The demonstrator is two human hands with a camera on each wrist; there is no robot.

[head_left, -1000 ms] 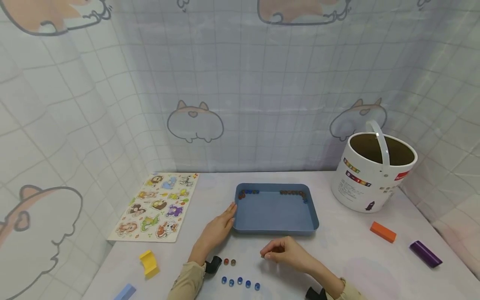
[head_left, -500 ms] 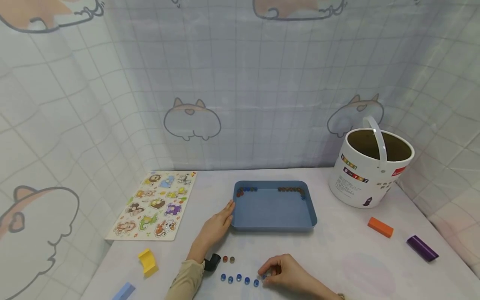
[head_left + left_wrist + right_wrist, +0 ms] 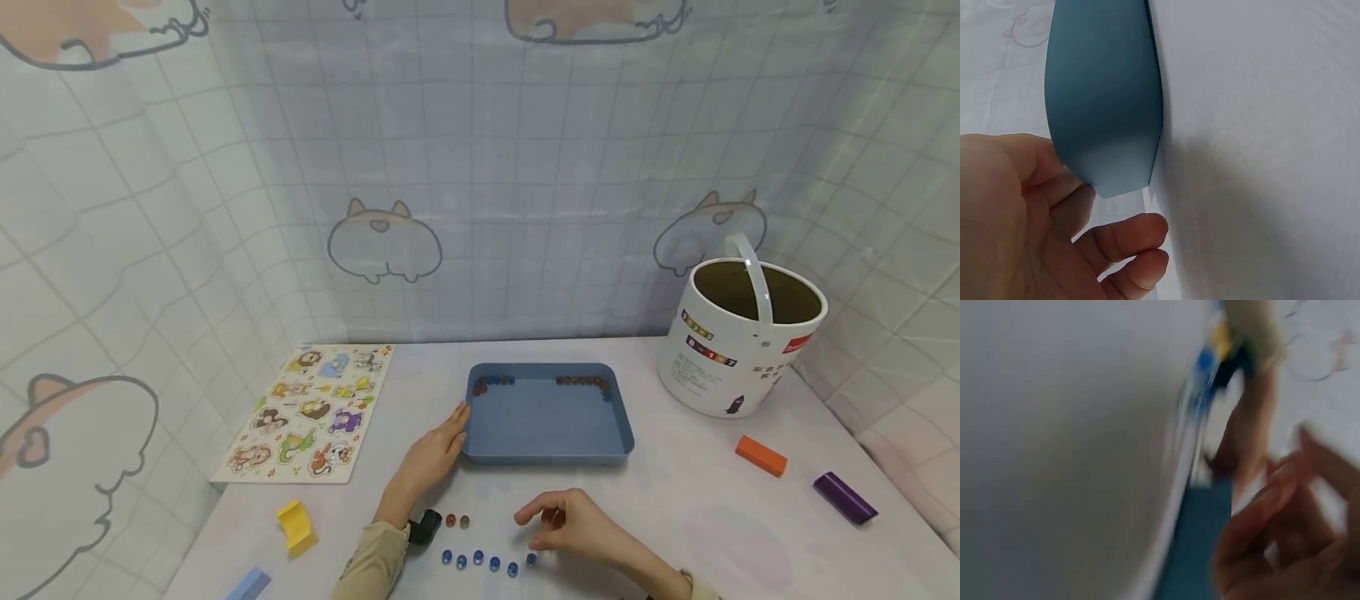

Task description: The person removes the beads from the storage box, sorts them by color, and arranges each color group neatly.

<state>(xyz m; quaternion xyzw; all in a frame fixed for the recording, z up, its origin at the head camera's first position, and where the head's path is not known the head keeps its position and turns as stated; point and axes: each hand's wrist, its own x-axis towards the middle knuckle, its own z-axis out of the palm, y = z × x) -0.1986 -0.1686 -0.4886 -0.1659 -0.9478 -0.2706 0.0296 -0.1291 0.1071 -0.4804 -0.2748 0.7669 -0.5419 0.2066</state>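
Along the left side of a blue-grey tray (image 3: 547, 459), my left hand (image 3: 431, 458) rests with its fingers extended in the head view. The left wrist view shows its fingertips at the corner of the tray (image 3: 1107, 100). My right hand (image 3: 573, 527) hovers in front of the tray, thumb and index finger apart with nothing between them. Just below its thumb lies a blue marble (image 3: 531, 560), at the right end of a row of several blue marbles (image 3: 478, 557). A red marble (image 3: 450, 521) and a brownish marble (image 3: 465, 522) lie behind that row. The right wrist view is blurred.
Inside the tray, small marbles line the back-left corner (image 3: 491, 381) and back-right corner (image 3: 583, 381). An animal puzzle board (image 3: 307, 412), yellow block (image 3: 297, 528) and light-blue block (image 3: 248, 583) lie left. To the right are a white bucket (image 3: 705, 379), orange block (image 3: 761, 456) and purple block (image 3: 845, 498).
My right hand moved toward me, set a blue marble down at the right end of the row and let go, then lifted slightly. My left hand stayed at the tray.
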